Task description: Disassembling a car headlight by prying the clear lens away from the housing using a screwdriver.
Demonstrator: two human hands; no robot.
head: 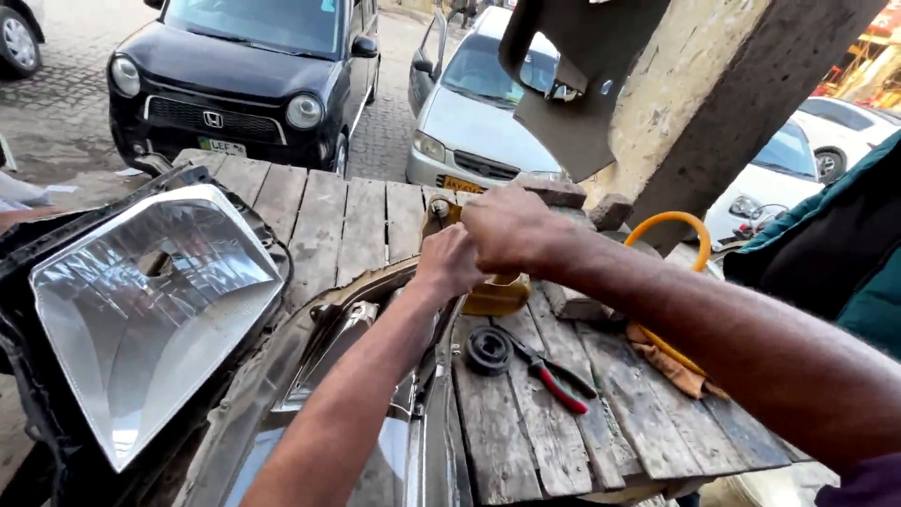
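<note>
outdoors, parked cars stand on cobbles behind a weathered plank desk (366, 225) that carries the work. at the far left a headlight unit (141, 310) lies lens-up, tilted in its black housing, set aside where it cannot roll. next to it a second headlight housing (375, 394) lies along the desk edge, right under the person's arms so both hands can work over it. the left hand (449, 265) is clenched around something small at the top of a yellow container (496, 293), though what it pinches is hidden. the right hand (507, 228) closes over the same spot from above, its grip clenched, steadying. just right lie a black round cap (489, 350), red-handled pliers (554, 376), a rag (671, 366) and a yellow hose (676, 225), all within easy reach.
</note>
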